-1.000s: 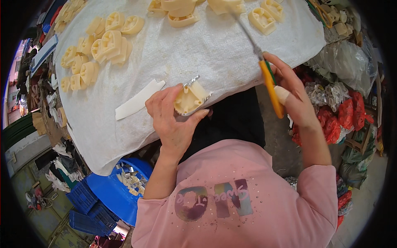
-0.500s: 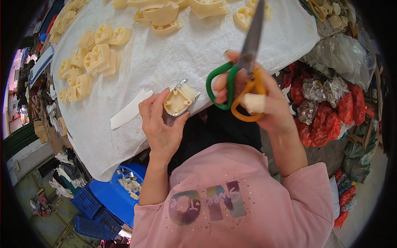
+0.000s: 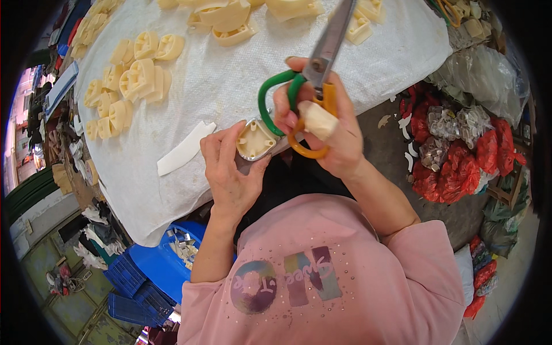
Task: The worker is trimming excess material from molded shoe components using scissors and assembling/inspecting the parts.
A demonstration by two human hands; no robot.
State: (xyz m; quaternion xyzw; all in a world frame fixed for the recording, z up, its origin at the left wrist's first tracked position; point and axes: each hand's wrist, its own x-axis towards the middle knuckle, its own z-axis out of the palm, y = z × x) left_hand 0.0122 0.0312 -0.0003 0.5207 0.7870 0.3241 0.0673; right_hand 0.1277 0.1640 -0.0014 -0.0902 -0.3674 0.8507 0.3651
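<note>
Centre of frame: the left hand [image 3: 230, 172] grips a cream moulded part [image 3: 255, 140] at the worktop [image 3: 218, 86] edge. The right hand [image 3: 325, 129], fingers closed through the scissors [image 3: 313, 75] handles, has swung from right of frame to beside the part, blades pointing up, suggesting trimming is imminent.

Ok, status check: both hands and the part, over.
Left hand gripping cream plastic part at the table edge. Right hand holding scissors, blades shut, pointing away. White strip beside the left hand, not in the way.
</note>
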